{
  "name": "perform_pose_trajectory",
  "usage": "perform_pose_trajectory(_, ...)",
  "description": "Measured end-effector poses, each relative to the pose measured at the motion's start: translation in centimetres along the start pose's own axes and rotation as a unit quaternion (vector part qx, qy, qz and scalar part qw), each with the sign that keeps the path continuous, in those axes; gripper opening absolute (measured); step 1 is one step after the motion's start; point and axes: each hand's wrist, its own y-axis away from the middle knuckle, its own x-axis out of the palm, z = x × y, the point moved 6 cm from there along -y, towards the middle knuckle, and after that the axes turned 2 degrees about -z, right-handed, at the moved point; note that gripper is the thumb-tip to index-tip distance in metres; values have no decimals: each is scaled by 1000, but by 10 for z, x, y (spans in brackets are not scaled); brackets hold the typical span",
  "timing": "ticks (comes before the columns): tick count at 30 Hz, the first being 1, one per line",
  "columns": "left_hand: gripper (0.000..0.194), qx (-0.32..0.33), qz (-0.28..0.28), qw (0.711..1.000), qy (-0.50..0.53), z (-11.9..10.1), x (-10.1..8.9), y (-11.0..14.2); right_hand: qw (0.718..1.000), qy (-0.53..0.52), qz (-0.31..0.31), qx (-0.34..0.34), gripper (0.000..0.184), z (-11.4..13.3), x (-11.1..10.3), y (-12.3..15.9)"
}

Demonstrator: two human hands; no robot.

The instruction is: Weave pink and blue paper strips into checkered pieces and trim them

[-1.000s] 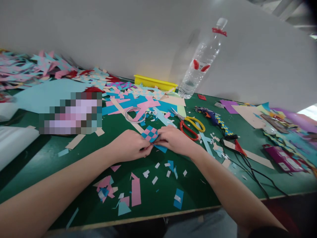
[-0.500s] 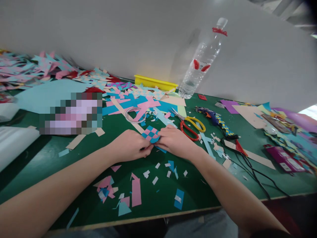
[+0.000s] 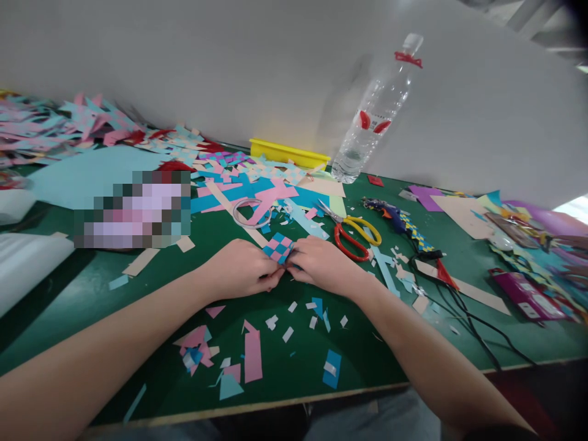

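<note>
A small woven paper square [image 3: 278,248] of pink and blue strips sits between my two hands at the middle of the green table [image 3: 92,294]. My left hand [image 3: 241,269] pinches its left edge with closed fingers. My right hand [image 3: 321,264] grips its right side, fingers curled over the blue strip that stuck out there. Both hands rest low on the table surface.
Red and yellow scissors [image 3: 353,233] and a tape ring [image 3: 250,212] lie just behind my hands. A clear water bottle [image 3: 376,116] and a yellow tray [image 3: 288,153] stand by the wall. Paper scraps [image 3: 250,355], a glue gun [image 3: 395,215] and black cables [image 3: 463,312] spread around.
My right hand has slid left over the woven square, and the loose blue strip end at its lower right is no longer visible. The left hand stays put.
</note>
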Motion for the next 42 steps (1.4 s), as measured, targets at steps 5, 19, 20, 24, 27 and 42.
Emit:
perform_pose_trajectory(5, 37, -6, 8, 1000, 11, 1, 0, -1, 1000, -18, 2, 8, 21, -1, 2, -1)
perform_pose_trajectory(19, 36, -9, 44, 999, 13, -1, 0, -3, 989, -141, 2, 45, 17, -10, 2, 1)
perform_pose_trajectory(20, 36, -10, 46, 999, 14, 0, 0, -2, 988, -145, 3, 47, 17, -10, 2, 1)
perform_pose_trajectory(24, 36, -10, 48, 999, 12, 0, 0, -2, 986, -156, 8, 60, 18, -11, 3, 2)
perform_pose_trajectory(27, 35, -7, 43, 999, 9, 0, 0, -2, 984, -162, 10, 69, 18, -11, 3, 2)
perform_pose_trajectory(42, 36, 1, 11, 1000, 29, -1, -5, -3, 980, -165, -39, 105, 3, -23, 7, 5)
